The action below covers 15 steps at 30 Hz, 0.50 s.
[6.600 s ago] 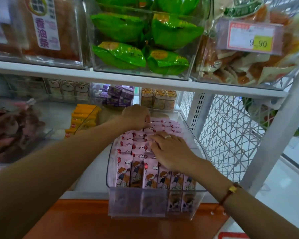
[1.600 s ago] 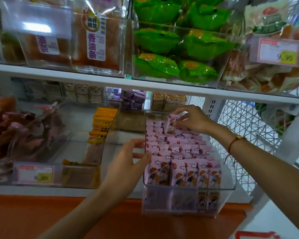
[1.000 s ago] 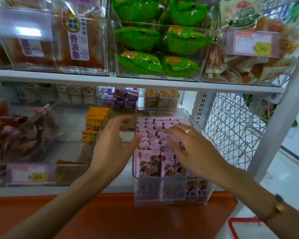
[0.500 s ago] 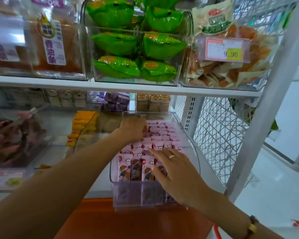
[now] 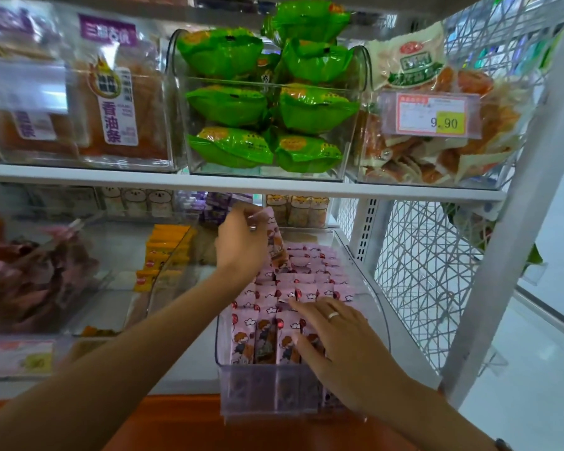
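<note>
Head cam only, so one angle. The left hand (image 5: pixel 241 242) is up around mid-frame, just under the shelf edge, with thumb + fingers curled and pinching one pink packet (image 5: pixel 277 245) near its top end. The packet hangs tilted over the back of the clear bin (image 5: pixel 382 307), apart from the others. The right hand (image 5: pixel 342 346) is lower center-right, fingers straight and a bit spread, lying flat on the front rows of pink packets (image 5: pixel 306 278), which stand upright and packed tight in the bin. Handling-wise, imo these are light, thin film wraps, prob slick and crinkly with something soft or crumbly inside, so a two-finger pinch on the sealed end is plenty, no squeezing the middle. Rows look like they'd domino if nothing holds them, so the flat palm makes sense. Writing: the packets have a cartoon kid + red balloon, text too small to read. The brown snack bag (image 5: pixel 118 118) upper left reads 香油条, and the purple strip above it is too blurry. The price tag (image 5: pixel 437 115) upper right says 9.90. The green bags (image 5: pixel 267 105) top center have print I can't make out. The lower-left tag (image 5: pixel 20 356) is blurred.
</note>
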{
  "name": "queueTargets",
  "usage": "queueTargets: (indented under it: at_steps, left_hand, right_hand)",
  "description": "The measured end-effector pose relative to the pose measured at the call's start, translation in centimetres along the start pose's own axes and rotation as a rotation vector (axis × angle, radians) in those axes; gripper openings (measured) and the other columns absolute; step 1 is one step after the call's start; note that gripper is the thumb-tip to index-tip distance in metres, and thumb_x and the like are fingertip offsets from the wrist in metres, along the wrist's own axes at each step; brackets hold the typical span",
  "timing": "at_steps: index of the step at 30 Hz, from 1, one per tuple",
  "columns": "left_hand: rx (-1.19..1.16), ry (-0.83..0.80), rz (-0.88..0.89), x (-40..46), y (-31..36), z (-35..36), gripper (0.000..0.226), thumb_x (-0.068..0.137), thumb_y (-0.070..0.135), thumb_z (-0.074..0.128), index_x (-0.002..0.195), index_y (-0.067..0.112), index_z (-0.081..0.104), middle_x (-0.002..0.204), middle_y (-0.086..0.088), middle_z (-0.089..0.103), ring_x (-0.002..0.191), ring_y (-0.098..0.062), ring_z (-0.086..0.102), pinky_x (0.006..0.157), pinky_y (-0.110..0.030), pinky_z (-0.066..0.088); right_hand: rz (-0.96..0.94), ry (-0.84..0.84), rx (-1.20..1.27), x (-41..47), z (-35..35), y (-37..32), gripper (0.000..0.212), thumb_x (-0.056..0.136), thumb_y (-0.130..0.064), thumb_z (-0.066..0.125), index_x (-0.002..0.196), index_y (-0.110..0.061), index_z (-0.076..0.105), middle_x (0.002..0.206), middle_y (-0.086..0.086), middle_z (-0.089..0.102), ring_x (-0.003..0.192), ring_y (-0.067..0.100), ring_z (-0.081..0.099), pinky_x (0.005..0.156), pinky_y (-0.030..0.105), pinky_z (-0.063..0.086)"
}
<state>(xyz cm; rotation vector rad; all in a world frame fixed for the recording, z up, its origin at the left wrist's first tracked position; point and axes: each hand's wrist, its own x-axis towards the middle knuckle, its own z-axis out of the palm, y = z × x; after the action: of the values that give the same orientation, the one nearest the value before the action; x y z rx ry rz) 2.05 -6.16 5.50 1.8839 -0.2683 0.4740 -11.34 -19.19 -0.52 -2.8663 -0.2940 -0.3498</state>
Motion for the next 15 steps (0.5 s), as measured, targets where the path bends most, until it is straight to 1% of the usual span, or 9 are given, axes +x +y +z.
queueTargets:
  at_steps: [1,4,6,8,10,12,13,14,15]
  left_hand:
    - [-0.059,0.042,-0.006,-0.6,0.2,-0.7,0.026,0.098,0.034,0.048,0.109,0.013,0.058,0.096,-0.007,0.066,0.088,-0.027,0.064,0.076,-0.038,0.053]
    - [-0.253,0.133,-0.010,-2.7,0.8,-2.9,0.017,0.097,0.030,0.052,0.104,0.015,0.056,0.094,0.002,0.065,0.091,-0.015,0.063,0.086,-0.044,0.055]
    - [-0.338,0.143,-0.006,-4.1,1.2,-4.3,0.013,0.095,0.030,0.053,0.101,0.018,0.056,0.097,0.000,0.065,0.095,-0.016,0.064,0.088,-0.043,0.055]
    - [-0.388,0.142,-0.012,-5.6,1.4,-5.4,0.013,0.094,0.032,0.055,0.099,0.020,0.058,0.098,-0.002,0.067,0.094,-0.016,0.066,0.086,-0.039,0.056]
    - [-0.405,0.145,-0.003,-6.8,1.5,-6.4,0.013,0.091,0.035,0.056,0.096,0.023,0.059,0.094,0.003,0.068,0.089,-0.009,0.066,0.082,-0.030,0.057]
    - [-0.442,0.113,-0.004,-7.7,1.8,-7.0,0.019,0.087,0.040,0.057,0.096,0.024,0.061,0.090,0.004,0.069,0.086,-0.007,0.067,0.077,-0.026,0.056]
    - [-0.465,0.099,-0.006,-8.0,1.9,-7.2,0.022,0.085,0.041,0.057,0.096,0.023,0.062,0.089,0.004,0.069,0.085,-0.008,0.067,0.076,-0.025,0.055]
    - [-0.483,0.092,-0.004,-8.1,1.8,-7.4,0.022,0.085,0.040,0.058,0.097,0.022,0.063,0.087,0.006,0.070,0.083,-0.007,0.067,0.074,-0.022,0.055]
    - [-0.498,0.085,0.000,-8.2,1.8,-7.5,0.020,0.086,0.038,0.059,0.096,0.022,0.063,0.086,0.007,0.070,0.081,-0.006,0.067,0.071,-0.019,0.054]
  right_hand:
    - [0.000,-0.003,0.003,0.0,0.0,0.0,0.050,0.098,-0.053,0.023,0.146,-0.044,0.015,0.148,-0.018,0.030,0.138,0.003,0.017,0.112,0.023,0.004]
    - [0.006,-0.020,0.000,0.1,-0.3,-0.1,0.051,0.098,-0.053,0.023,0.147,-0.042,0.015,0.148,-0.016,0.030,0.137,0.003,0.019,0.113,0.025,0.009]
    - [0.005,-0.018,-0.013,0.1,-0.8,-0.4,0.051,0.098,-0.053,0.025,0.147,-0.040,0.018,0.149,-0.014,0.030,0.137,0.004,0.021,0.113,0.025,0.010]
    - [-0.008,0.007,-0.040,0.3,-1.6,-0.8,0.049,0.098,-0.050,0.028,0.145,-0.037,0.025,0.150,-0.012,0.030,0.137,0.005,0.023,0.111,0.022,0.014]
    - [-0.027,0.042,-0.031,0.8,-2.7,-1.4,0.048,0.098,-0.049,0.030,0.144,-0.037,0.026,0.151,-0.012,0.030,0.134,0.004,0.030,0.105,0.020,0.022]
    - [0.002,0.009,0.164,1.5,-4.0,-2.9,0.056,0.092,-0.060,0.025,0.144,-0.040,0.023,0.150,-0.015,0.030,0.124,0.001,0.039,0.101,0.022,0.027]
    - [0.021,-0.009,0.314,1.9,-4.5,-3.7,0.064,0.085,-0.067,0.022,0.144,-0.042,0.022,0.149,-0.016,0.031,0.121,0.000,0.040,0.103,0.025,0.029]
    - [0.030,-0.015,0.456,2.4,-4.8,-4.5,0.072,0.078,-0.072,0.022,0.143,-0.043,0.022,0.145,-0.019,0.035,0.119,-0.002,0.040,0.104,0.027,0.031]
    - [0.028,-0.014,0.558,2.8,-5.0,-5.2,0.075,0.074,-0.075,0.025,0.142,-0.045,0.023,0.136,-0.023,0.039,0.116,-0.003,0.041,0.100,0.025,0.034]
